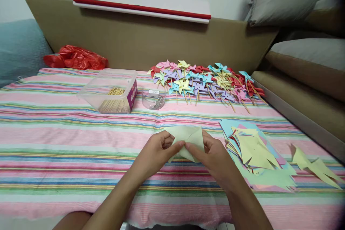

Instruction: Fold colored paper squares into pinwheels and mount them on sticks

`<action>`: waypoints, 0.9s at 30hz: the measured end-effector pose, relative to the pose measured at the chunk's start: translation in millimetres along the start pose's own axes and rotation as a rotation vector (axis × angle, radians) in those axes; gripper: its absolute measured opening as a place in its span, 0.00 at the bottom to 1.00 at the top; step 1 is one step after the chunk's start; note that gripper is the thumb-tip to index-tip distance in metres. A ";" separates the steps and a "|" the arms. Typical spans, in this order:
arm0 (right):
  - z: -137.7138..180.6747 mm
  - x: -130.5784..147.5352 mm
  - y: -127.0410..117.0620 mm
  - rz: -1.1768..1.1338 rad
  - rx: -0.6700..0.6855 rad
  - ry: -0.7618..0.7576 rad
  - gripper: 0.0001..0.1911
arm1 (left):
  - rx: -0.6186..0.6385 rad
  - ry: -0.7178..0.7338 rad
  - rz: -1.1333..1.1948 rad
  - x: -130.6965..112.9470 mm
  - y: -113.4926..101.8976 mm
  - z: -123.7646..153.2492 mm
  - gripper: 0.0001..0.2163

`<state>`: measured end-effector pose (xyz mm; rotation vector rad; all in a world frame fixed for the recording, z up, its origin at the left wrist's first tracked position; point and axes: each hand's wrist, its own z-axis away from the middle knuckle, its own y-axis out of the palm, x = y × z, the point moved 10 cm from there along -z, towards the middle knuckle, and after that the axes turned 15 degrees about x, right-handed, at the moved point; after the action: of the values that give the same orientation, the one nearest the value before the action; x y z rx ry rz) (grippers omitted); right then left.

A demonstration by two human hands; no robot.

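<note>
A pale green paper square (188,134) with slits cut toward its middle is held up over the striped cloth. My left hand (161,147) grips its left side, with the thumb pressed near the centre and the fingers curled behind. On the other side, my right hand (212,151) pinches the same paper, its thumb tip almost meeting the left one. Both hands' fingers are partly hidden by the paper. To the right of my right hand lies a stack of slit paper squares (254,149) in several colours, pale yellow on top, resting on larger coloured sheets (269,178).
Finished paper pinwheels (199,82) on sticks are heaped at the back. A clear plastic box (107,91) holds wooden sticks; beside it, a round clear container (153,100) holds small metal pins. A red plastic bag (78,57) lies back left, a loose yellow cut paper (315,167) far right.
</note>
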<state>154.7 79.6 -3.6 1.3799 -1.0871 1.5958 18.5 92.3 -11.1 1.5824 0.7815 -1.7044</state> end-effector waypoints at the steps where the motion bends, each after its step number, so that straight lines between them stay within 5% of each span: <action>1: -0.5 -1.7 -0.1 -0.042 -0.020 0.003 0.14 | -0.007 0.008 0.024 -1.4 -1.1 -0.2 0.14; 6: 0.0 -19.1 -3.9 -0.542 -0.245 -0.020 0.16 | -0.101 0.104 0.263 -6.8 -3.2 -0.2 0.14; 11: -3.4 -16.8 15.2 -0.873 -0.316 -0.078 0.12 | -0.161 0.125 0.419 3.9 15.9 -0.1 0.16; 20: -9.1 -13.7 48.2 -0.953 -0.293 -0.078 0.10 | -0.440 0.181 0.451 9.0 0.6 15.2 0.11; 27: -12.5 -17.2 52.9 -0.835 -0.233 -0.078 0.15 | -0.488 0.151 0.509 14.7 -6.5 18.5 0.13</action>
<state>103.7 72.1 -28.0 1.4659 -0.5751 0.7888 1.8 80.2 -24.4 1.4146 0.7189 -0.9534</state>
